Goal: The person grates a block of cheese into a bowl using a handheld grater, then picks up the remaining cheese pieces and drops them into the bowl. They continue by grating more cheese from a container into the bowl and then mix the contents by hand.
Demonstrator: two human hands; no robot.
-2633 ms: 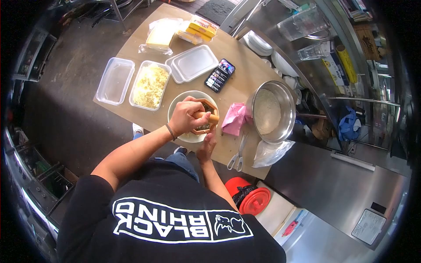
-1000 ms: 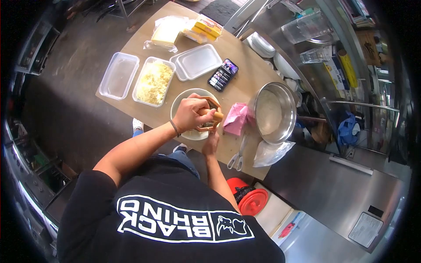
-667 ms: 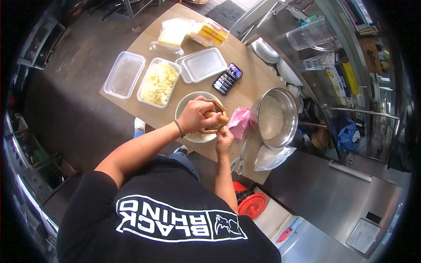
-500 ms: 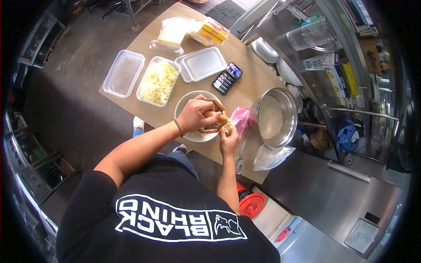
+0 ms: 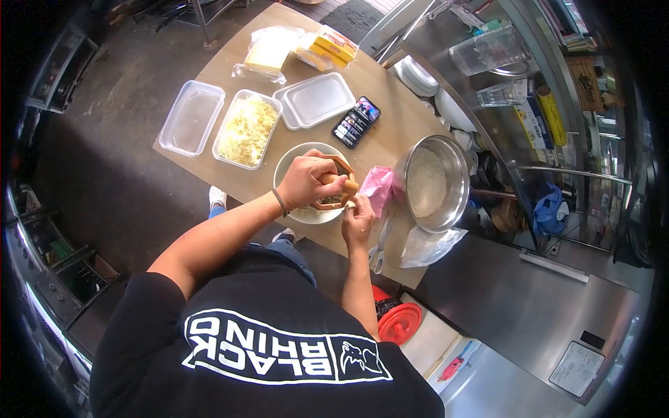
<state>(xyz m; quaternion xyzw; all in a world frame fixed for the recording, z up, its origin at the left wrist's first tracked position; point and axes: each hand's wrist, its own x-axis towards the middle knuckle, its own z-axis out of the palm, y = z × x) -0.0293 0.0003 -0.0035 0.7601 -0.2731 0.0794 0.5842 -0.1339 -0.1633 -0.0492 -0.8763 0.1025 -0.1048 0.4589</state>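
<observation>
My left hand (image 5: 304,182) is wrapped round the light wooden handle (image 5: 346,184) of a tool with an angular wooden frame (image 5: 349,168), above a pale round bowl (image 5: 284,168). Close by on the right, my right hand (image 5: 358,220) pinches a small pale piece (image 5: 350,206) at the frame's lower right edge. The fingers partly hide this piece. Beside the hands lies a pink cloth or bag (image 5: 378,187). Left of the bowl, a clear container (image 5: 246,130) holds yellowish shreds.
On the table (image 5: 293,75) are an empty clear container (image 5: 193,118), stacked lids (image 5: 319,99), a phone (image 5: 356,122), a wrapped pale block (image 5: 270,53), and a yellow box (image 5: 334,47). A steel bowl of pale powder (image 5: 426,183), tongs (image 5: 379,252) and a plastic bag (image 5: 430,246) are at right.
My right hand has moved slightly left and down against the wooden frame, and less of the pale piece shows. My left hand keeps its grip. The whole view has shifted a little.
</observation>
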